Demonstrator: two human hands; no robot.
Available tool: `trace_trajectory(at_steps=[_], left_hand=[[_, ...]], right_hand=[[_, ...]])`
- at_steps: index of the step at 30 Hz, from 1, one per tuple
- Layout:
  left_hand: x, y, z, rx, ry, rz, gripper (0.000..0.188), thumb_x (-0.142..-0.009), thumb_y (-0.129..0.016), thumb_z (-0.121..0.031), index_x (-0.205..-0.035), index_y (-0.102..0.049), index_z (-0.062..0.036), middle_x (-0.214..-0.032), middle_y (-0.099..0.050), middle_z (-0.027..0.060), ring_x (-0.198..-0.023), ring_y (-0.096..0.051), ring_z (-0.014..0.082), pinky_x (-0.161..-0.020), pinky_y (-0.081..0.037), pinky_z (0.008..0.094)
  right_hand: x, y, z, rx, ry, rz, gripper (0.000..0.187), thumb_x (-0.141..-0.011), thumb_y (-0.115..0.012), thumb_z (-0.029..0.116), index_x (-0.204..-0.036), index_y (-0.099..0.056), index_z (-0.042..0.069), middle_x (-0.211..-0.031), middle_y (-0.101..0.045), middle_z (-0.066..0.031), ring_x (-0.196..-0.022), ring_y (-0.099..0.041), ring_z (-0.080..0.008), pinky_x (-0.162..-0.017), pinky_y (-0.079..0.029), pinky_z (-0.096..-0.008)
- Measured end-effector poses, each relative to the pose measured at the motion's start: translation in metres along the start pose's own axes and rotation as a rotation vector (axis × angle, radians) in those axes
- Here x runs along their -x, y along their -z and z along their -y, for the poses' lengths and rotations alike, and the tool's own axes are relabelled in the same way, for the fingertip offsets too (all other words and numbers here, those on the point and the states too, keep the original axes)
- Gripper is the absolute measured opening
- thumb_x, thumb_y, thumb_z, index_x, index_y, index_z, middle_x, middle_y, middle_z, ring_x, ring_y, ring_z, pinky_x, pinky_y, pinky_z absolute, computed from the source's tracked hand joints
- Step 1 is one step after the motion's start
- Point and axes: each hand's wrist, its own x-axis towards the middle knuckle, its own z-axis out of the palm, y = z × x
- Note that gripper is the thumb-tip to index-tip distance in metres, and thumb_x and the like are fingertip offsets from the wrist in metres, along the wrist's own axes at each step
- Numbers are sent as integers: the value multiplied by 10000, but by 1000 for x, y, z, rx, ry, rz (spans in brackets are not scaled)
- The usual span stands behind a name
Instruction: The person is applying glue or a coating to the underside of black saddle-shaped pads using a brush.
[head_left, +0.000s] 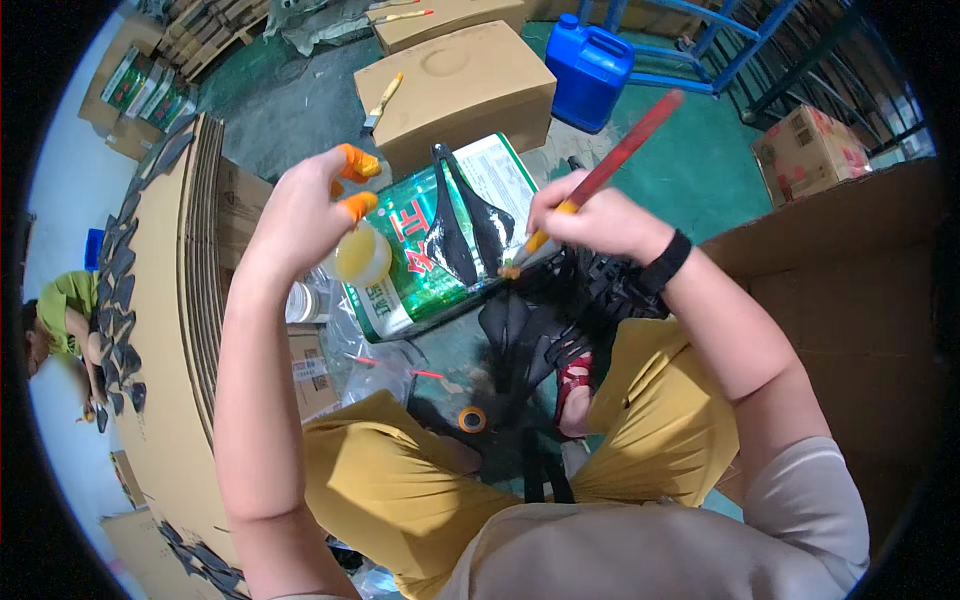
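A brush [622,150] with a red and yellow handle is gripped in my right hand [600,215]. Its tip points down at the lower end of a glossy black pad-like piece [484,215]. Beside that lies a second shiny black piece [449,240]; both rest on a green and white tin [400,222]. My left hand [305,205], with orange finger covers, hovers at the tin's left side, thumb and fingers apart and holding nothing. Just below its thumb stands a tub of yellowish liquid [362,257]. More black pieces [510,325] are heaped below the tin, by my legs.
A cardboard box [455,90] with another brush [384,100] on top stands beyond the tin. Behind it to the right is a blue jerrycan [588,75]. Stacked cardboard sheets [185,300] carrying black pieces run along my left. A large open carton [840,300] stands right. Another person [68,320] is far left.
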Motion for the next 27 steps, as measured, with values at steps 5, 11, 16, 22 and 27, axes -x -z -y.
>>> trace_trajectory(at_steps=[5,11,16,22,27], left_hand=[[-97,-22,32,-119,172,191,406,-720,-659,-190,-1086,-635,-18,-992,-675,188,-934,-653,300,-816,-501,373],[-168,-87,54,-316,140,317,441,-731,-653,-275,-1109,-643,-49,-1078,-666,171,-1020,-635,299,-868,-496,366],[-200,-117,59,-379,169,503,457,-763,-615,-311,-1132,-635,-43,-1099,-652,171,-1011,-623,290,-871,-480,362],[-215,-122,58,-371,184,605,477,-799,-626,-376,-1151,-648,-55,-1217,-613,160,-1126,-571,304,-928,-448,363],[-212,-90,34,-290,56,592,399,-768,-628,-277,-1063,-674,-12,-1016,-680,155,-944,-634,273,-817,-484,368]], right_hand=[[-5,40,19,-121,-107,-311,232,-827,-567,225,-804,-686,28,-646,-611,-34,-571,-570,-83,-509,-445,-240],[-17,64,21,-217,-26,-539,236,-863,-552,217,-816,-690,32,-650,-596,-11,-559,-535,-57,-493,-411,-202],[-29,68,15,-207,4,-599,235,-893,-553,228,-846,-700,51,-652,-575,7,-567,-507,-40,-505,-383,-186],[-35,71,8,-170,84,-670,255,-893,-549,245,-882,-703,42,-653,-574,-1,-571,-512,-59,-515,-380,-198],[-36,78,8,-192,86,-700,254,-900,-548,242,-903,-707,45,-664,-581,-1,-572,-505,-56,-518,-376,-197]])
